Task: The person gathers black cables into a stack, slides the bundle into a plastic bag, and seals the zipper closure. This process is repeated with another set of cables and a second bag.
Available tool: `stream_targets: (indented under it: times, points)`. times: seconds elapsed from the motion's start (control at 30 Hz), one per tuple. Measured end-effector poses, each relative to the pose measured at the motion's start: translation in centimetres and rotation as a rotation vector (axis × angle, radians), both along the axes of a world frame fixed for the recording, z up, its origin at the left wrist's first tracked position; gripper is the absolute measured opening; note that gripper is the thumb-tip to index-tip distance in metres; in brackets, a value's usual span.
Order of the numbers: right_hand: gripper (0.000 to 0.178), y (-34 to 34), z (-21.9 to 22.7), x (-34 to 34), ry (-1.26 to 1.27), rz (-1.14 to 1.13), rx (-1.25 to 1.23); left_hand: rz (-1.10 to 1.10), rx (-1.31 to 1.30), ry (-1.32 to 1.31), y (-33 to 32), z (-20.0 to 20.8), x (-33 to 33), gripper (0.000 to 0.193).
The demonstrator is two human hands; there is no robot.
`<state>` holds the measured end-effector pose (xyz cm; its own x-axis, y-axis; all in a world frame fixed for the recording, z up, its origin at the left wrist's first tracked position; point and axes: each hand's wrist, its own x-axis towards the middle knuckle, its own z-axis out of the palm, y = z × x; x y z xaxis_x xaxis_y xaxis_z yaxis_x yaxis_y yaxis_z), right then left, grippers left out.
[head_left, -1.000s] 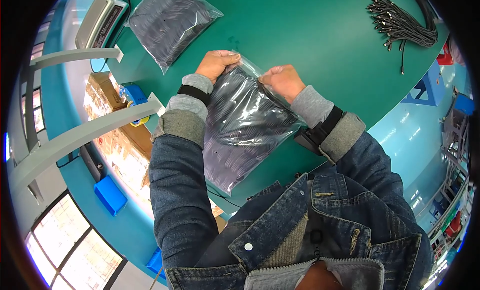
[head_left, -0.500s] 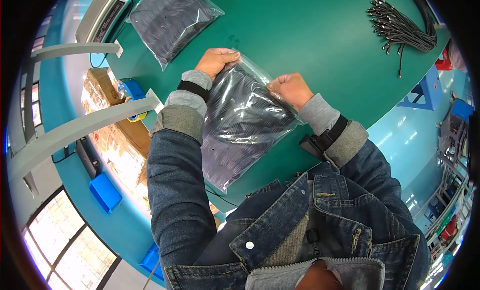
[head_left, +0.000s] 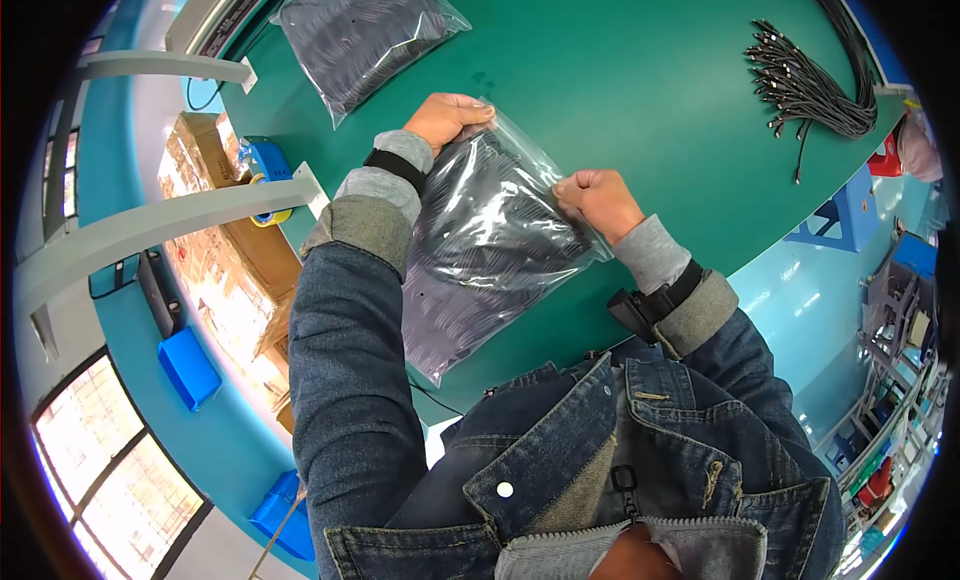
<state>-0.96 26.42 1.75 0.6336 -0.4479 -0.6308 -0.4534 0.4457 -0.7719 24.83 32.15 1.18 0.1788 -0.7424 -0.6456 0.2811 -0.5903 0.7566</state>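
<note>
A clear plastic bag [head_left: 497,212] packed with dark, ridged pieces lies tilted on the green table in front of me. The kind of the pieces cannot be made out. My left hand [head_left: 447,122] pinches the far left corner of the bag's top edge between thumb and fingers. Further along that same edge, toward its right corner, my right hand [head_left: 600,202] is closed on the plastic, thumb on top. Strong glare covers the middle of the bag. Its near part looks greyer, and I cannot tell whether a second bag lies beneath.
Another filled clear bag [head_left: 370,35] lies at the far left of the green table [head_left: 620,70]. A bundle of black cables [head_left: 815,90] rests at the far right. Grey curved arms [head_left: 170,215], a blue tape dispenser [head_left: 268,160] and cardboard boxes [head_left: 240,270] stand along the left edge.
My right hand has slid a little along the bag's top edge toward the right corner. The left hand keeps its pinch. The whole view has shifted slightly.
</note>
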Motion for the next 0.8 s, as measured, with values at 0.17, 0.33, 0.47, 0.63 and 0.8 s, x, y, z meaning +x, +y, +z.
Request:
stream_targets:
  times: [0.17,0.33,0.47,0.63,0.8]
  points:
    - [0.015,-0.6,1.4,-2.8,0.075,0.169,-0.050,0.044,-0.015,0.007,0.1,-0.2,0.3,0.017]
    - [0.015,0.4,1.2,-3.9,0.073,0.158,-0.157,0.021,0.000,0.001,-0.1,-0.2,0.1,0.018]
    - [0.015,1.0,0.6,-4.4,0.040,0.085,-0.159,0.001,0.001,-0.041,-0.3,-0.3,0.0,0.018]
    - [0.016,1.1,0.8,-4.0,0.067,0.048,-0.100,-0.019,0.003,-0.046,-0.1,-0.4,0.2,0.019]
    - [0.017,0.8,0.5,-2.1,0.011,0.037,-0.161,-0.011,0.000,-0.044,-0.2,-0.3,-0.1,0.018]
